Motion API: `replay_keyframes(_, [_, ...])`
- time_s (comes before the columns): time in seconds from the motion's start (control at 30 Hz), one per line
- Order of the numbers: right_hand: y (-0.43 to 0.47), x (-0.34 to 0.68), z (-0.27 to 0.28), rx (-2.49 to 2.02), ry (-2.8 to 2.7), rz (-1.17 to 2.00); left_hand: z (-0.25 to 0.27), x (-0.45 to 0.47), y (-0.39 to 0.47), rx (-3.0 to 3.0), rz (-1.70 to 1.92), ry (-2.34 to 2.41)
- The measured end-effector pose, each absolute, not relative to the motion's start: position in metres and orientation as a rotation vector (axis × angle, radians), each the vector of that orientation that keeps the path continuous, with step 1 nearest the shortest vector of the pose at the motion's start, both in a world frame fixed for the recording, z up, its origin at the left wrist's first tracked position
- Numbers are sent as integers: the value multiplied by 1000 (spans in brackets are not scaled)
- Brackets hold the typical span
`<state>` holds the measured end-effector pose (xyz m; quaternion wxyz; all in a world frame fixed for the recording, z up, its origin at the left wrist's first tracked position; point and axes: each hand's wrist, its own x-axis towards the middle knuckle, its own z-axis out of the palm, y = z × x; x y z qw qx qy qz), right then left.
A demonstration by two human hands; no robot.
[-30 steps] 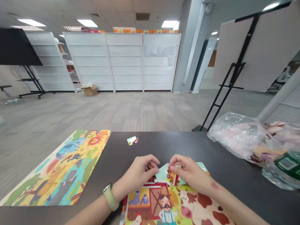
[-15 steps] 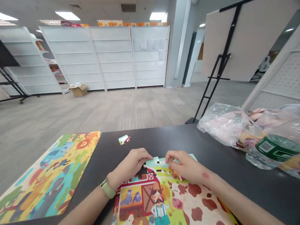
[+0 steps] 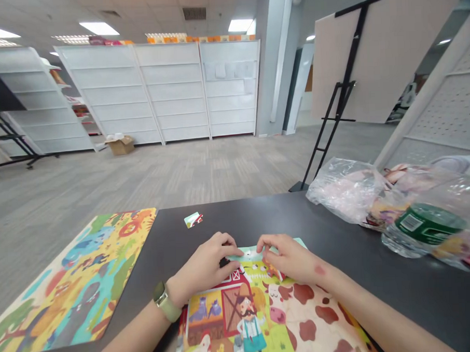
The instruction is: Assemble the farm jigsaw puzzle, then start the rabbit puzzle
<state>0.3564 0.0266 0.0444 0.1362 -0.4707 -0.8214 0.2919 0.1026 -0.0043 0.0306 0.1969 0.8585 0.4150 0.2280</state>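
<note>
A colourful farm jigsaw puzzle (image 3: 259, 299), showing a farmer, a barn and a spotted cow, lies in front of me on the dark table. My left hand (image 3: 213, 260), with a watch on its wrist, grips a puzzle piece at the upper edge, thumb and finger bent around it. That piece is mostly hidden under the fingers. Curled fingers of my right hand (image 3: 287, 256) hold the same edge a little to the right, thumb tucked in. Beyond my left hand rests a loose light-green and red puzzle piece (image 3: 193, 220).
An animal picture sheet (image 3: 79, 281) covers the table's left side. On the right are clear plastic bags (image 3: 346, 189) and a large clear bottle with a green label (image 3: 426, 224). Past the table stand a black easel (image 3: 342, 96) and white shelves (image 3: 172, 90).
My left hand has shifted slightly, its thumb now lower over the barn. The pale part at the upper edge that stuck up beside its fingertip now sits lower. My right hand has barely moved.
</note>
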Motion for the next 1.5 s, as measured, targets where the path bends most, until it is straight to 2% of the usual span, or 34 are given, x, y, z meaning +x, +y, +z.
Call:
replay_keyframes(0.8, [26, 352, 50, -1354, -2419, 808, 28, 111, -10, 2395, 669, 1267])
replay_keyframes(0.93, [25, 354, 49, -1351, -2451, 819, 26, 113, -12, 2442, 648, 1218])
replay_keyframes(1.13, [20, 354, 49, -1097, -2605, 839, 28, 113, -14, 2482, 609, 1177])
replay_keyframes(1.5, [15, 351, 55, -1152, -2645, 795, 31, 104, -15, 2421, 683, 1095])
